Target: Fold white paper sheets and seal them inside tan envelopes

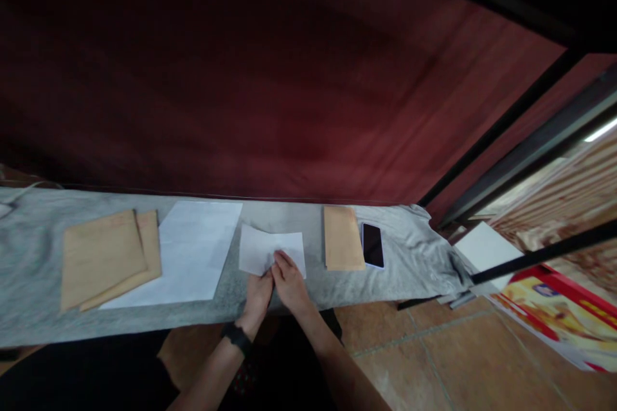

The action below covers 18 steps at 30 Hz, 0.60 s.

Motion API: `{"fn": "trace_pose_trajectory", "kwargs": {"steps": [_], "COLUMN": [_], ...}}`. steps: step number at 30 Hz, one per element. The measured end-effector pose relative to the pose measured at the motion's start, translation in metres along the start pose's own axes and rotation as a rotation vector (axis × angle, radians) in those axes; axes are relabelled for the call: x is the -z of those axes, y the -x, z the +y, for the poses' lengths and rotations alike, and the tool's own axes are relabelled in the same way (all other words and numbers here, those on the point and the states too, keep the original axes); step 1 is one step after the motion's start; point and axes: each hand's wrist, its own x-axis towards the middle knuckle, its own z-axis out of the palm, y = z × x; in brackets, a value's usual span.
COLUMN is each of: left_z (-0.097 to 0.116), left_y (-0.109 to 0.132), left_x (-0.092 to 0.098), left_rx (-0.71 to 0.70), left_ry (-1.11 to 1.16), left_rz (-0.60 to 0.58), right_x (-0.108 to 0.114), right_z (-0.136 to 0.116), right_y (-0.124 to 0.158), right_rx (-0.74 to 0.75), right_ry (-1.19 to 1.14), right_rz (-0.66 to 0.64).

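A small white sheet of paper [284,242], with a crease and a raised left part, lies at the front middle of the cloth-covered table. My left hand [259,295], with a dark watch on its wrist, is closed on the paper's near edge. My right hand [288,279] meets it there, its fingers together over the same edge, gripping the paper. Both thumbs are close to each other, and the fingertips under the paper are hidden. To the right, a brown envelope [343,241] lies flat beside a dark-screened phone [373,246].
On the left, several brown envelopes [103,253] overlap a large white sheet [197,250]. Grey cloth [405,237] covers the narrow table. A dark red curtain [289,109] hangs behind it. A black metal bar [506,122] and a red-and-yellow box [559,314] are at the right.
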Motion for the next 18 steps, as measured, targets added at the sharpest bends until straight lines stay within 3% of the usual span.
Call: {"fn": "trace_pose_trajectory", "kwargs": {"steps": [5, 9, 14, 18], "left_z": [0.007, 0.014, 0.01, 0.006], "left_y": [-0.005, -0.014, -0.019, -0.02], "left_x": [0.029, 0.05, 0.058, 0.062], "left_rx": [0.025, -0.022, 0.014, 0.049], "left_ry": [-0.104, -0.289, -0.395, -0.403], "left_rz": [0.065, 0.157, 0.136, 0.141], "right_x": [-0.018, -0.025, -0.03, -0.017], "right_z": [0.019, 0.019, 0.032, 0.051], "right_y": [-0.003, -0.011, -0.014, -0.016], "right_rx": [0.079, 0.155, 0.176, 0.119], "right_ry": [0.259, 0.406, 0.489, 0.564], "right_rz": [0.061, 0.01, -0.004, 0.038]}}
